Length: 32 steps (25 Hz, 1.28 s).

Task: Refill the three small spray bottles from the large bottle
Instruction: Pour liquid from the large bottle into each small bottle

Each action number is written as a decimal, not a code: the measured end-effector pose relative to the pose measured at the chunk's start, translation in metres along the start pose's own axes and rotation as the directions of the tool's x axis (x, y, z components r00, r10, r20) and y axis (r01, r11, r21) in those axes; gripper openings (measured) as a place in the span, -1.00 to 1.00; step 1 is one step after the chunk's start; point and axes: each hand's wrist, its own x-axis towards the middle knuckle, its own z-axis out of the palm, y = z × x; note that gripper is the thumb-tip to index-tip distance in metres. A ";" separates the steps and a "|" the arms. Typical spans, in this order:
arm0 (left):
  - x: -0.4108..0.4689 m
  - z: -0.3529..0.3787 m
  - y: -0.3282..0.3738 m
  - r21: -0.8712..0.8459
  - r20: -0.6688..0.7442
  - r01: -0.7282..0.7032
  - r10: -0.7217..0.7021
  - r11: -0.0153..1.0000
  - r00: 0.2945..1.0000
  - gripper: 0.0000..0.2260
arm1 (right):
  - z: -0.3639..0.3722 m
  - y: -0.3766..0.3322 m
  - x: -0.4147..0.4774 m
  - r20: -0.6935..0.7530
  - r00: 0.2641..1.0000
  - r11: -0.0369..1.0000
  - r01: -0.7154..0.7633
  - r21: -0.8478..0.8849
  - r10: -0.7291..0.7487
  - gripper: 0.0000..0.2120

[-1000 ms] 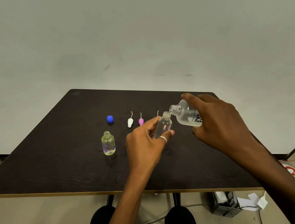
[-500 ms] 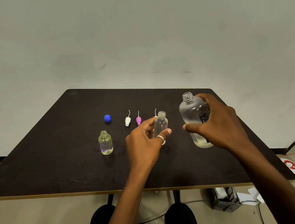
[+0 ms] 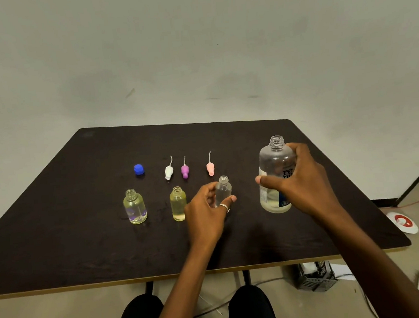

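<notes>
The fingers (image 3: 231,198) of my left hand (image 3: 205,215) are curled around the small clear bottle (image 3: 223,190), thumb on one side and the others on the other side, clamped on its lower body. A ring (image 3: 224,206) shows on one of them. The bottle stands upright with its neck open above my grip. My fingers hide its base, so I cannot tell whether it sits on the surface (image 3: 84,246). It is just left of the large bottle (image 3: 273,178), with a gap between the two.

My right hand (image 3: 304,183) wraps the large bottle from its right side. The thumb crosses the front of it and the other fingers are closed around the back, holding it firmly. It is upright and uncapped, with pale yellowish liquid in its lower part and its base down at the surface.

Further left of the large bottle, past my left hand, stands the yellow-filled bottle (image 3: 178,204), open at the neck and close beside my knuckles. Further left again, and well apart from it, is the pale bottle (image 3: 134,208), also open.

Left of the large bottle and farther from me, three spray tops lie in a row. The pink spray top (image 3: 210,169) is nearest the large bottle, then the purple spray top (image 3: 185,171), then the white spray top (image 3: 169,172). The blue cap (image 3: 138,169) lies farthest left.
</notes>
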 end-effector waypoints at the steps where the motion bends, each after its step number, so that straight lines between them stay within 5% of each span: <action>1: 0.001 0.002 -0.005 0.003 0.006 0.011 -0.011 1.000 1.000 -0.60 | 0.002 0.004 0.001 0.001 1.000 1.000 -0.004 0.001 0.004 -0.26; 32: -0.004 0.006 -0.012 0.047 0.039 0.036 -0.038 0.998 0.999 -0.61 | 0.034 0.066 0.007 -0.068 0.995 0.997 -0.076 0.008 0.076 -0.10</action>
